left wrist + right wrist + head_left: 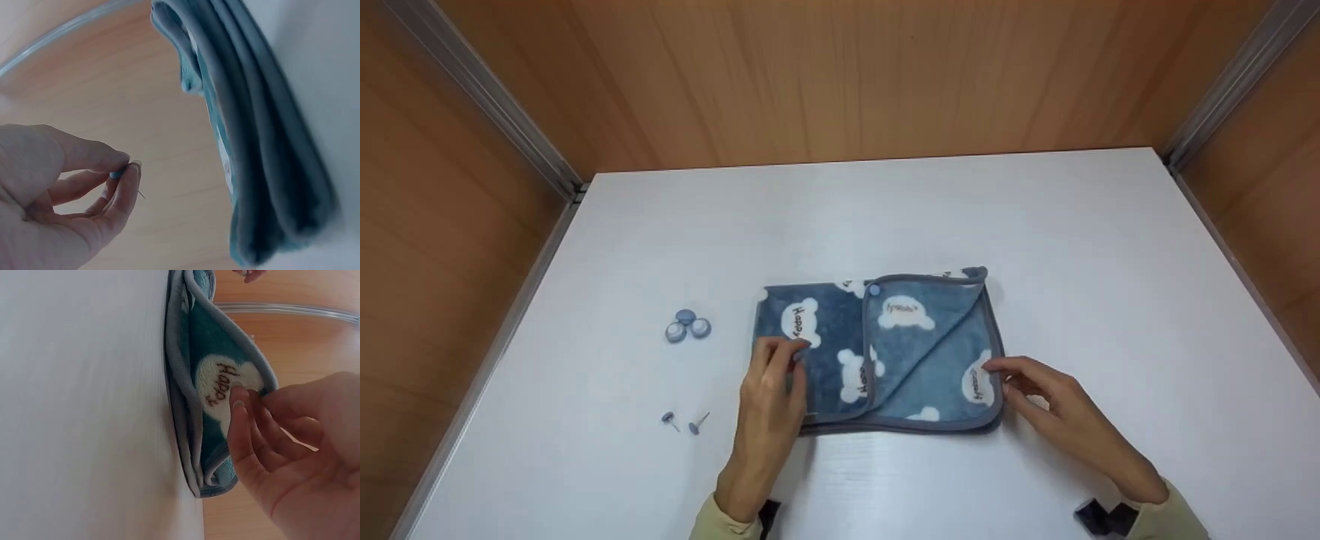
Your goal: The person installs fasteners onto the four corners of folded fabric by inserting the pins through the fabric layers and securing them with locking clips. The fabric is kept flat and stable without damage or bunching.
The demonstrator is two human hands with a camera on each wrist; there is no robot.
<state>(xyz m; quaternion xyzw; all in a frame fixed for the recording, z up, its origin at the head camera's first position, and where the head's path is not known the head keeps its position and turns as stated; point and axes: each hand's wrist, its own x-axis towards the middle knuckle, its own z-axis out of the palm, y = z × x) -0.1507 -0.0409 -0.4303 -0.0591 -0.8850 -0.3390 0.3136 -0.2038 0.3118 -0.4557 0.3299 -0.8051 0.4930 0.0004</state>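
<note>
Blue cloth (904, 352), "Happy" lettering (219, 385), upper word (901, 308) unclear

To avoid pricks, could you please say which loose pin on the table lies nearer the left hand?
The pair's rightmost pin; the other pin lies farther from the left hand.

"What clothing shows on the arms?"

"Just the ends of the left sleeve (724, 525) and the right sleeve (1171, 519). Both look plain, a pale yellowish khaki, and stop around the wrists."

"Anything else worn there?"

"Black gear. A small boxy black piece (1090, 517) sits by the right cuff, with a dark band (1122, 518) next to it. On the left, a narrower black fitting (769, 516) runs off the lower edge of the head view."

"And the hands?"

"Bare, with slim fingers. A smooth, rounded fingernail (238, 404) shows on the right hand (1069, 420)."
</note>
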